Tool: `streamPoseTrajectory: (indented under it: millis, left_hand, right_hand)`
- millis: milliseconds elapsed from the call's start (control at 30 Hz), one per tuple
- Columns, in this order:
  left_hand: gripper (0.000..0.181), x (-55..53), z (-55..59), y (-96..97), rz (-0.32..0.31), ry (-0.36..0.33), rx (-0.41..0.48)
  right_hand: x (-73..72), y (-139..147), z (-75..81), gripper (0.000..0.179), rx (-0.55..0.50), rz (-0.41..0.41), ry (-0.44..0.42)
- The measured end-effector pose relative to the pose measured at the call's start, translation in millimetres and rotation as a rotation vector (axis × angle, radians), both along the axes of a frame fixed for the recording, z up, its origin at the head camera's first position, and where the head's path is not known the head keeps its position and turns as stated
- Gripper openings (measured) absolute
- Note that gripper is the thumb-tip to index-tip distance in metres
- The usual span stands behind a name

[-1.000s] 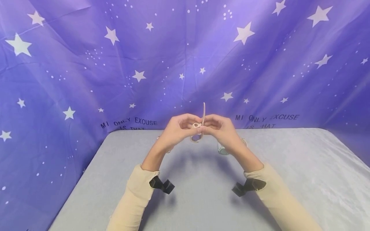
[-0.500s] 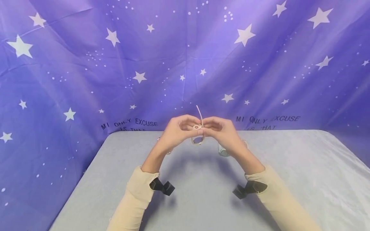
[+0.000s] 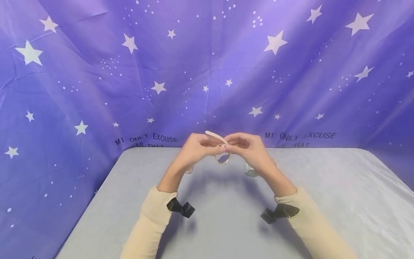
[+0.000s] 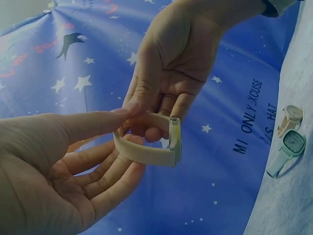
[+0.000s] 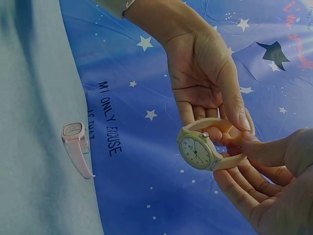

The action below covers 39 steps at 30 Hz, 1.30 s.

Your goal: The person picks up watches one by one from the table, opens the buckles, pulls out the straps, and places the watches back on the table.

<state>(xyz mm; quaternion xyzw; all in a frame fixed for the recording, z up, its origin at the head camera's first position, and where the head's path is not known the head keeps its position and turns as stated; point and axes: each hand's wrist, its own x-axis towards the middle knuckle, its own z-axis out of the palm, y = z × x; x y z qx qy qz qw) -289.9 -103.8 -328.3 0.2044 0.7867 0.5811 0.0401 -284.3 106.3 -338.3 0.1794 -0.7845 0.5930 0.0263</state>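
A cream wristwatch (image 5: pixel 195 152) with a round white dial is held up above the table between both hands, its strap bent into a loop. My left hand (image 3: pixel 198 146) pinches the strap with thumb and fingers near where its two ends meet. From the other side, my right hand (image 3: pixel 249 146) pinches the same spot, thumb tips nearly together. One strap end (image 3: pixel 216 136) sticks out to the left above the fingers in the head view. In the left wrist view the case (image 4: pixel 175 139) shows edge-on; the buckle area is mostly covered by the fingertips.
On the grey-covered table (image 3: pixel 223 223) behind my right wrist lie a mint green watch (image 4: pixel 288 149) and a beige watch (image 4: pixel 292 115). A pink watch (image 5: pixel 74 134) lies behind my left wrist. A purple star-printed cloth (image 3: pixel 207 64) hangs at the table's far edge.
The free strap end, upright one second ago, has tipped over to the left. The dial end below has turned slightly. Both hands stay in nearly the same place, still pinching the strap.
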Motion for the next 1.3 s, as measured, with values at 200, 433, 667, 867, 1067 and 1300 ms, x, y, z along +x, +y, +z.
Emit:
streamPoseTrajectory:
  millis: [200,433,667,867,1067,1300]
  left_hand:
    - [0.025,-1.9,-2.2,-3.1,-0.017,-0.027,0.04]
    - [0.024,-2.3,-1.8,-4.4,-0.023,-0.028,0.041]
    - [0.024,-2.3,-0.3,-5.3,-0.051,-0.02,0.07]
    - [0.023,-4.2,0.9,-5.6,-0.087,-0.033,0.108]
    - [0.024,-6.4,1.9,-6.0,-0.084,-0.041,0.121]
    - [0.024,-5.7,0.1,-1.1,-0.042,-0.02,0.115]
  right_hand:
    - [0.4,1,-1.2,0.032,-0.004,0.004,-0.003]
    - [1.4,2,-0.2,0.034,-0.01,0.02,-0.034]
    - [-2.0,6,4.1,0.03,0.034,0.06,-0.067]
    - [-4.4,9,6.1,0.028,0.05,0.079,-0.083]
    - [-4.1,10,8.4,0.029,0.051,0.1,-0.061]
    - [-2.8,7,6.4,0.028,0.035,0.054,-0.044]
